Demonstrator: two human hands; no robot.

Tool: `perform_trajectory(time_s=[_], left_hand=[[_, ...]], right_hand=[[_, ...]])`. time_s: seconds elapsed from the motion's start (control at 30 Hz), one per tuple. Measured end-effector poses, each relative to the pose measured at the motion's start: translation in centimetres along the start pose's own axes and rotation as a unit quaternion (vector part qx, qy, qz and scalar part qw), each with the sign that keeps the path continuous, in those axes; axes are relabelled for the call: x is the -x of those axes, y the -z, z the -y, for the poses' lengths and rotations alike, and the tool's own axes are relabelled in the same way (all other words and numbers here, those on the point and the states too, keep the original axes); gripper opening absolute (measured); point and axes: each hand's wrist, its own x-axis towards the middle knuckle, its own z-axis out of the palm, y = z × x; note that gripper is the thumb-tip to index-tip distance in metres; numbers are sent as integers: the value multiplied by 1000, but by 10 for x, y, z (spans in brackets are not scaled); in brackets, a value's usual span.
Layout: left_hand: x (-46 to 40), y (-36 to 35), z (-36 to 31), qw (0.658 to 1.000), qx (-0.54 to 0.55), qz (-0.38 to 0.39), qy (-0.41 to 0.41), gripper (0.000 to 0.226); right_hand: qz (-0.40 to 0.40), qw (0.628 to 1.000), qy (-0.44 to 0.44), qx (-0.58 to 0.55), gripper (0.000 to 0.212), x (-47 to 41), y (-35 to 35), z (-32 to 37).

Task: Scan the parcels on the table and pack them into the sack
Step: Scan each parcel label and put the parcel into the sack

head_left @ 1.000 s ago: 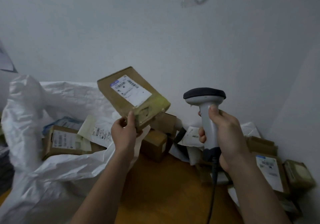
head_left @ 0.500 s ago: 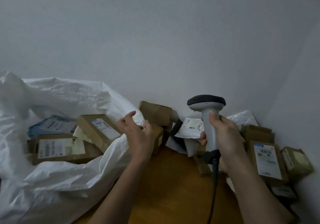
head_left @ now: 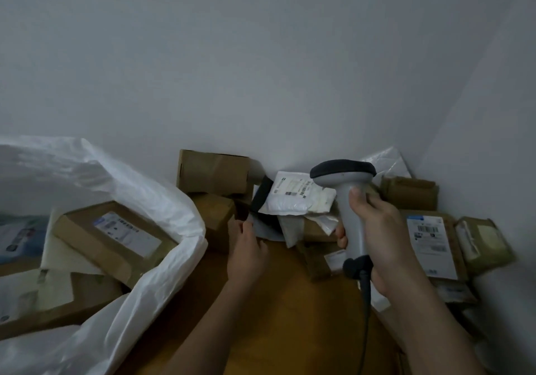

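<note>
A white woven sack (head_left: 162,209) lies open at the left with several labelled cardboard boxes (head_left: 116,238) inside. My left hand (head_left: 246,255) reaches over the wooden table (head_left: 284,322); its fingertips are at the edge of a flat grey mailer (head_left: 265,231) under the parcel pile, holding nothing. My right hand (head_left: 383,229) grips the handle of a grey barcode scanner (head_left: 345,189), held upright with its dark head toward the pile. A white padded mailer (head_left: 298,196) with a label lies on top of the pile.
Brown boxes (head_left: 214,174) stand against the back wall. At the right are a long labelled box (head_left: 429,244), a taped box (head_left: 484,244) and another brown box (head_left: 409,192). The scanner cable (head_left: 366,302) hangs down. Walls close the corner behind and right.
One second ago my left hand held a labelled box up to the scanner. That box now lies in the sack, and the left hand has moved right to the parcel pile.
</note>
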Motion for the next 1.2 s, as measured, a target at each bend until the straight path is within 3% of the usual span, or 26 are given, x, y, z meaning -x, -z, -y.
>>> perform_trajectory(time_s=[0.2,0.43,0.57,0.83,0.97,1.2], left_hand=[[-73,-28,10,984,-166,44,46,72],[-121,-39,47,974,-203,58,86,85],[-123,-46,50,964,-232,76,103,80],[-72,-59,38,943,-316,92,49,66],[-23,-60,17,947,-290,137,29,64],[54,-60,13,971,-214,93,-56,50]], right_hand=[[15,999,-31,30,29,-54,-4,-25],[16,996,-76,40,29,-83,-4,-56],[12,995,-82,48,28,-90,2,-63],[4,996,-77,33,27,-75,8,-53],[5,997,-71,31,27,-50,15,-44],[4,998,-59,12,27,-5,27,-34]])
